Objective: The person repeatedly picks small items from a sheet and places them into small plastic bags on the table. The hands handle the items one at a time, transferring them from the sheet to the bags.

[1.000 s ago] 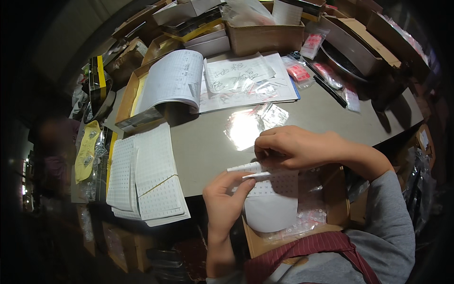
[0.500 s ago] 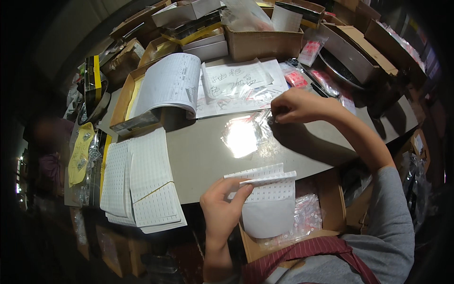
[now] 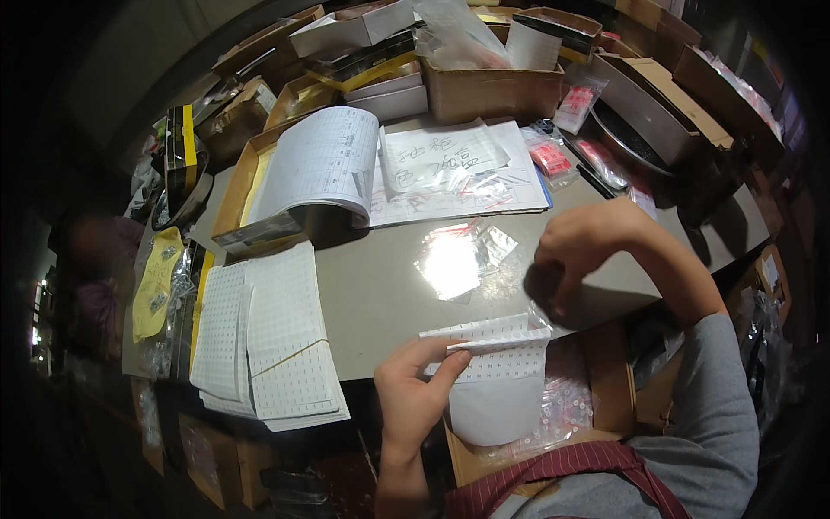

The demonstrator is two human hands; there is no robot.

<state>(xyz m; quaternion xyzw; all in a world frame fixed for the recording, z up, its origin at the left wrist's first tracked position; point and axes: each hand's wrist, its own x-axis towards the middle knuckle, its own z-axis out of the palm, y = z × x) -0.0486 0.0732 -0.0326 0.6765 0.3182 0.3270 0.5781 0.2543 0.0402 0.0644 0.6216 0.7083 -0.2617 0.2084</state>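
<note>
here, the left hand (image 3: 411, 391) pinches a folded white paper sheet with small dark print (image 3: 503, 362), extending rightward from its thumb to near the curled right hand (image 3: 584, 247), whose grip is unclear.

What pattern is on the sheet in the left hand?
The sheet is white with rows of small dark marks, best seen in the head view.

A workshop; grey worktable (image 3: 367, 303); crowded cardboard boxes (image 3: 494, 97); small plastic bags (image 3: 495, 247)

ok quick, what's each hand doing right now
Left hand: closed, pinching the folded printed sheet.
Right hand: fingers curled, pointing down; whether it holds anything cannot be told.
</note>
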